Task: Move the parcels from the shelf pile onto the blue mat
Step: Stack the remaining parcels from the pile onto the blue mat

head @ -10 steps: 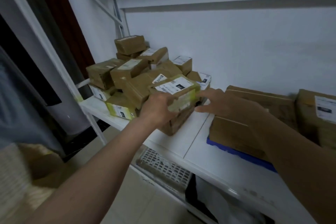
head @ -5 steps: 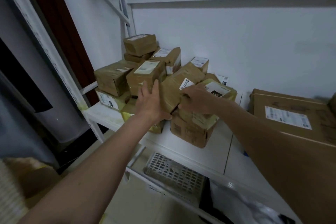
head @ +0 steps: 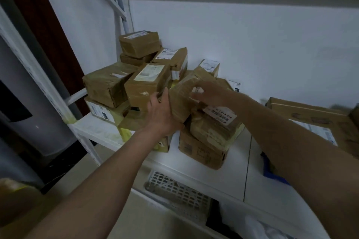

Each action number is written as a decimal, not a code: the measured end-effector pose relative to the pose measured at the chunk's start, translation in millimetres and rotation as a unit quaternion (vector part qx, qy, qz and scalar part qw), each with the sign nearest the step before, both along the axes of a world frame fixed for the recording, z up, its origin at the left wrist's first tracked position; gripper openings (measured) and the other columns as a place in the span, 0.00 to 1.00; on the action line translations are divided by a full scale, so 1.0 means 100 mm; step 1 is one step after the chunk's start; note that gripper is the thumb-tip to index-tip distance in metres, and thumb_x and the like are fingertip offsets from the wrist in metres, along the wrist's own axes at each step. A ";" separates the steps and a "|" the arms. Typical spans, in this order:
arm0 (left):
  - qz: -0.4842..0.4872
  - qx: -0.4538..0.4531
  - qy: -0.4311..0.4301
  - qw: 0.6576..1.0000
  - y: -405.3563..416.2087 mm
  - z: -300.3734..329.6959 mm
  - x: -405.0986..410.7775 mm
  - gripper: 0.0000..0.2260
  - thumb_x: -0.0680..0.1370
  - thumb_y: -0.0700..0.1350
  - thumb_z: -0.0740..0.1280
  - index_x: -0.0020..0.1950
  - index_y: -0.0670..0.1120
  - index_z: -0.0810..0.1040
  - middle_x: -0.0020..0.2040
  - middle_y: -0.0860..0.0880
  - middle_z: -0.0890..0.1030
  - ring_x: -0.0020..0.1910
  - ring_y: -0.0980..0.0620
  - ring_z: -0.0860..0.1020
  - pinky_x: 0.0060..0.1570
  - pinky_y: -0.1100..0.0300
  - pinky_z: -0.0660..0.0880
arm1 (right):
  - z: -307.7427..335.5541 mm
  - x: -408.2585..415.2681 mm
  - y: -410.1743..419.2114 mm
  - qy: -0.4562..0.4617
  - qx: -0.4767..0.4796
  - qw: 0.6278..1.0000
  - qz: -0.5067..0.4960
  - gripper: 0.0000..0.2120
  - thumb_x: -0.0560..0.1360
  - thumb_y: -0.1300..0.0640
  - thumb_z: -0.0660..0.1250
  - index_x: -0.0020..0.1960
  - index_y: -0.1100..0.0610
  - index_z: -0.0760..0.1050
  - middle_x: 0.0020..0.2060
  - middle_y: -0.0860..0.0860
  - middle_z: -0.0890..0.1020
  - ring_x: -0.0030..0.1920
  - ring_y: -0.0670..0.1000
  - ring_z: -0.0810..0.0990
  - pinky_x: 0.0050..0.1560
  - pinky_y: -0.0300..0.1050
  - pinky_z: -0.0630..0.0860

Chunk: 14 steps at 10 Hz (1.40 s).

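Note:
Several brown taped parcels are piled on the left part of the white shelf. One brown parcel lies tilted at the front of the pile. My left hand presses against its lower left end, fingers pointing up. My right hand, blurred, lies across its top with fingers stretched to the left. Just below sits a parcel with yellow tape and a white label. A corner of the blue mat shows at the right under large flat boxes.
A white wall backs the shelf, and a white upright post stands at the left. Below the shelf lie a grey perforated basket and white bags. A dark doorway is at the far left.
My right hand has left the yellow-taped parcel, which now rests lower, and moved up onto the tilted parcel. My left hand has stayed against that parcel's left end. The view has shifted slightly left.

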State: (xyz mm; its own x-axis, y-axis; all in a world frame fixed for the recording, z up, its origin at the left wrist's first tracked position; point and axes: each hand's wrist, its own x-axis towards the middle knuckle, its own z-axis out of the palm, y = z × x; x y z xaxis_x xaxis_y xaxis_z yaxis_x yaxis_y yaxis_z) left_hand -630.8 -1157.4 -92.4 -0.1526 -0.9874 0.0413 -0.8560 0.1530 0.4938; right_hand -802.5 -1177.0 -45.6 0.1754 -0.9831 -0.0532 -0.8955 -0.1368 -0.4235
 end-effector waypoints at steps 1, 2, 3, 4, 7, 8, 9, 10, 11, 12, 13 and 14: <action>0.000 0.014 0.024 1.000 -0.06 0.00 0.01 0.58 0.64 0.52 0.79 0.78 0.51 0.39 0.74 0.44 0.48 0.73 0.42 0.53 0.68 0.48 0.63 | 0.03 -0.12 -0.28 0.020 0.029 0.998 -0.050 0.19 0.82 0.47 0.54 0.68 0.56 0.69 0.63 0.54 0.75 0.61 0.55 0.74 0.55 0.43 0.67; 0.004 0.027 0.044 0.999 -0.12 0.01 -0.01 0.59 0.63 0.51 0.80 0.78 0.52 0.37 0.73 0.44 0.50 0.73 0.42 0.53 0.68 0.48 0.62 | 0.03 -0.23 -0.50 -0.015 0.046 0.996 -0.072 0.16 0.81 0.42 0.54 0.61 0.51 0.69 0.56 0.52 0.78 0.57 0.54 0.77 0.58 0.49 0.74; 0.008 0.037 0.072 0.997 -0.17 0.00 -0.01 0.62 0.62 0.51 0.81 0.77 0.53 0.36 0.72 0.45 0.52 0.73 0.43 0.54 0.69 0.47 0.61 | -0.05 -0.34 -0.74 -0.040 0.071 0.994 -0.070 0.23 0.79 0.38 0.54 0.67 0.51 0.67 0.59 0.50 0.76 0.60 0.54 0.75 0.62 0.53 0.73; 0.017 0.054 0.093 0.994 -0.24 0.00 0.01 0.62 0.61 0.50 0.81 0.77 0.53 0.36 0.72 0.46 0.53 0.74 0.43 0.54 0.72 0.47 0.60 | -0.03 -0.34 -0.82 -0.062 0.091 0.992 -0.063 0.24 0.80 0.42 0.56 0.71 0.53 0.64 0.66 0.55 0.74 0.66 0.57 0.72 0.67 0.56 0.70; 0.032 0.051 0.117 0.991 -0.38 0.01 -0.06 0.55 0.60 0.50 0.81 0.77 0.51 0.49 0.70 0.46 0.58 0.71 0.45 0.59 0.70 0.51 0.62 | -0.09 -0.31 -1.08 -0.353 0.197 0.896 -0.185 0.14 0.80 0.60 0.63 0.63 0.63 0.69 0.46 0.59 0.79 0.54 0.60 0.79 0.60 0.61 0.74; 0.034 0.025 0.124 0.991 -0.39 0.02 -0.07 0.53 0.60 0.48 0.81 0.76 0.50 0.51 0.69 0.46 0.59 0.70 0.46 0.60 0.68 0.52 0.62 | -0.05 -0.30 -1.05 -0.391 0.213 0.878 -0.178 0.03 0.79 0.63 0.62 0.52 0.61 0.71 0.40 0.56 0.77 0.50 0.58 0.78 0.61 0.62 0.73; 0.036 0.002 0.126 0.991 -0.39 0.09 -0.07 0.52 0.60 0.48 0.81 0.75 0.51 0.52 0.69 0.47 0.60 0.70 0.46 0.61 0.69 0.50 0.63 | -0.01 -0.32 -1.11 -0.407 0.192 0.881 -0.148 0.06 0.75 0.65 0.67 0.47 0.57 0.71 0.46 0.56 0.79 0.58 0.59 0.77 0.59 0.62 0.75; 0.034 -0.023 0.138 0.990 -0.39 0.22 -0.09 0.51 0.61 0.47 0.81 0.75 0.51 0.52 0.69 0.47 0.60 0.69 0.47 0.61 0.68 0.51 0.63 | 0.07 -0.35 -1.20 -0.441 0.165 0.870 -0.144 0.08 0.75 0.65 0.63 0.51 0.54 0.72 0.56 0.56 0.77 0.61 0.60 0.77 0.57 0.61 0.77; 0.024 -0.056 0.136 0.989 -0.37 0.38 -0.14 0.50 0.61 0.47 0.81 0.75 0.51 0.53 0.68 0.48 0.60 0.68 0.48 0.62 0.67 0.53 0.63 | 0.24 -0.36 -1.11 -0.440 0.109 0.876 -0.164 0.12 0.78 0.66 0.58 0.43 0.51 0.68 0.46 0.51 0.75 0.54 0.55 0.75 0.61 0.54 0.74; 0.009 -0.085 0.141 0.986 -0.32 0.54 -0.23 0.50 0.60 0.48 0.81 0.74 0.51 0.54 0.67 0.47 0.61 0.68 0.47 0.63 0.69 0.52 0.64 | 0.50 -0.46 -0.86 -0.467 0.083 0.864 -0.169 0.13 0.79 0.67 0.56 0.40 0.52 0.66 0.41 0.49 0.72 0.49 0.52 0.74 0.47 0.45 0.76; -0.013 -0.107 0.148 0.983 -0.25 0.73 -0.38 0.50 0.61 0.47 0.81 0.75 0.51 0.55 0.68 0.47 0.61 0.68 0.47 0.63 0.68 0.53 0.64 | 0.64 -0.59 -0.74 -0.488 0.025 0.850 -0.195 0.12 0.79 0.67 0.54 0.39 0.55 0.66 0.38 0.51 0.74 0.46 0.52 0.76 0.45 0.44 0.72; -0.041 -0.128 0.159 0.978 -0.17 0.89 -0.57 0.49 0.61 0.48 0.81 0.74 0.51 0.55 0.68 0.46 0.61 0.68 0.47 0.64 0.66 0.52 0.65 | 0.80 -0.82 -0.49 -0.514 -0.031 0.831 -0.212 0.13 0.77 0.68 0.52 0.39 0.57 0.68 0.36 0.52 0.76 0.41 0.50 0.77 0.39 0.40 0.69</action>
State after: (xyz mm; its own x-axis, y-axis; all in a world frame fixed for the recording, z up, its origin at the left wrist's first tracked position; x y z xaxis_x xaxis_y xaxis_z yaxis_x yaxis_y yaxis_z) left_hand -688.2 -1174.2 -3.8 -0.1697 -0.9235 0.3440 -0.6458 0.3679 0.6690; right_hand -884.1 -1226.4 34.6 -0.2653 -0.9635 -0.0370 -0.0380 0.0488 -0.9981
